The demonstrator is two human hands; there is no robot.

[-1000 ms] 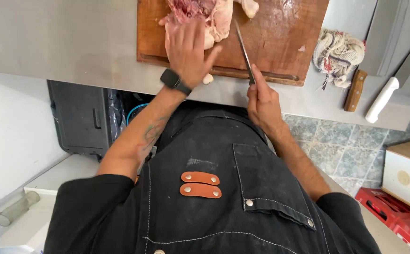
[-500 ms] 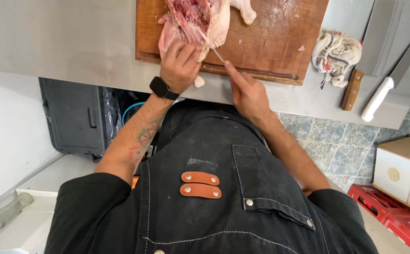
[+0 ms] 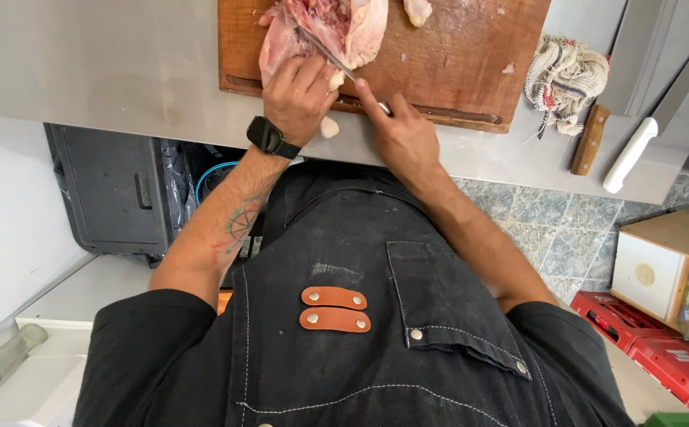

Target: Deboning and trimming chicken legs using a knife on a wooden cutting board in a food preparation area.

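Reference landmark: the brown wooden cutting board [image 3: 471, 71] lying on the grey steel tabletop [image 3: 91, 63].

Your left hand [image 3: 297, 95], with a black wristwatch [image 3: 269, 138] on its wrist, sits at the board's near edge, toward its left end. Its grip is closed down on the pale pink raw poultry carcass [image 3: 336, 28], fingers curled over the near side of the meat and pinning it to the board. The carcass lies on the left half of the board, directly beyond this hand.

Your right hand [image 3: 400, 130] sits just right of the left hand, at the same near edge. Its grip is wrapped fully around the handle of a narrow-bladed steel knife [image 3: 333, 63]; the handle itself is hidden inside the fist. The blade's long axis runs diagonally from this hand up and to the left, with the tip entering the meat just beyond your left fingers. Blade and left fingertips are very near each other; note this clearance.

A small pale scrap of meat [image 3: 329, 126] lies on the tabletop between the two hands.

Right of the board: a crumpled checked cloth [image 3: 566, 75], then a wood-handled cleaver [image 3: 594, 134], then a white-handled chef's knife [image 3: 653, 126], both lying untouched with their handles toward you.
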